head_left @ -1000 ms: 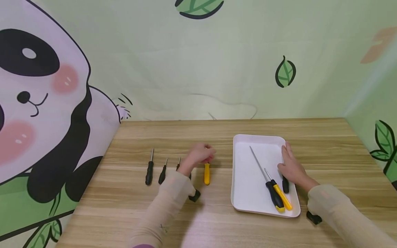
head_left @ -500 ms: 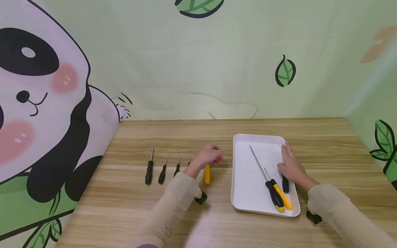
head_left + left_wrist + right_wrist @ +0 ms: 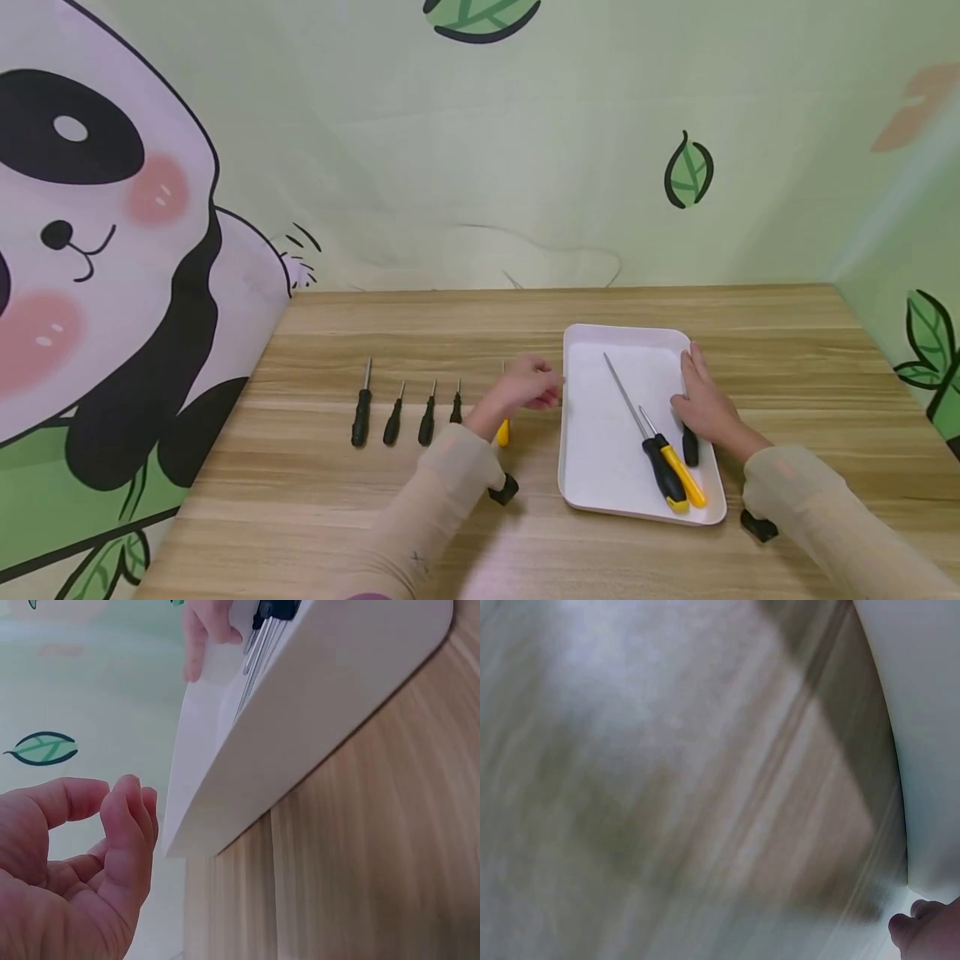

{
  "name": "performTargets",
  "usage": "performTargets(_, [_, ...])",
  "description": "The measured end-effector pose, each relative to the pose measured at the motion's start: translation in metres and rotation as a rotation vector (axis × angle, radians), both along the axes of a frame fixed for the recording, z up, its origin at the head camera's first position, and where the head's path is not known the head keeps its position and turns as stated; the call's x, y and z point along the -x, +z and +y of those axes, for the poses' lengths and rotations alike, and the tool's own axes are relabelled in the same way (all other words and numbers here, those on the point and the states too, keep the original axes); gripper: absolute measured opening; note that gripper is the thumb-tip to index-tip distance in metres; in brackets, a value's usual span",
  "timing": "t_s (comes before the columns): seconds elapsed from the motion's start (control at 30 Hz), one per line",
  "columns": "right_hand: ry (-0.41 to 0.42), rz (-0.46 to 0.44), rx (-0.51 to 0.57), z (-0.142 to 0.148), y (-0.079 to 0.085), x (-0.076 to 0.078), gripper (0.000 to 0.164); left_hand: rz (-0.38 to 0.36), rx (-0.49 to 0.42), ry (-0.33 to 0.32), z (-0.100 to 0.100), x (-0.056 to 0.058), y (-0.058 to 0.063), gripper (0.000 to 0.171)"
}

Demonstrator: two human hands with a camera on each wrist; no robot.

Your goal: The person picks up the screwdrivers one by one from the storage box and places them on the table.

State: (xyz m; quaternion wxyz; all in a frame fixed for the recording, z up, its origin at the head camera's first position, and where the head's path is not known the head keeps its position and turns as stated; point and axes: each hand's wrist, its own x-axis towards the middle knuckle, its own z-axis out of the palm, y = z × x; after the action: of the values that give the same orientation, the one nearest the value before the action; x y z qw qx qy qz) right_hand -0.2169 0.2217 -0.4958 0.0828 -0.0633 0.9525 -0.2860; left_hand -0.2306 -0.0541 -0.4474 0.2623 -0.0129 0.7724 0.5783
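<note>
My left hand (image 3: 528,383) is just left of the white tray (image 3: 592,479), fingertips close to its left rim. In the left wrist view the hand (image 3: 82,877) has loosely curled fingers, thumb tip near the index fingertip, nothing between. My right hand (image 3: 708,404) holds the tray's right wall, thumb inside the rim and fingers along the outside. Inside the tray lie a long black screwdriver with a yellow end (image 3: 663,475), a yellow-handled screwdriver (image 3: 682,477) and a black handle (image 3: 690,447) partly hidden by the right hand. A yellow-handled screwdriver (image 3: 503,433) lies partly behind my left wrist.
Left of my left hand, several black screwdrivers stand in a row on the wooden table (image 3: 300,500), tips pointing away: a larger one (image 3: 361,417) at the far left, then smaller ones (image 3: 392,423). A printed wall cloth (image 3: 480,167) rises behind the table.
My left hand has moved right, from over the yellow-handled screwdriver to the tray's left edge, uncovering small black screwdrivers. The right hand and the tray have stayed put.
</note>
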Motion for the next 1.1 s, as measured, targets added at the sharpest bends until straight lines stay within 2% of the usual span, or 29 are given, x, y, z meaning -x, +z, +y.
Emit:
performTargets(0.17, [0.0,-0.002,-0.008,0.0,-0.001,0.0,0.069,-0.034,-0.016,-0.017,0.009,-0.005,0.003,0.016])
performTargets(0.3, [0.0,-0.002,-0.008,0.0,-0.001,0.0,0.069,-0.034,-0.022,-0.04,0.016,-0.007,0.003,0.021])
performTargets(0.6, [-0.004,-0.01,-0.008,-0.001,-0.001,0.0,0.069,-0.026,0.013,-0.085,0.028,-0.01,-0.002,0.015])
performTargets(1.1, [-0.012,0.003,-0.006,-0.001,-0.002,0.002,0.07,-0.033,0.012,-0.088,0.05,-0.024,-0.008,0.012])
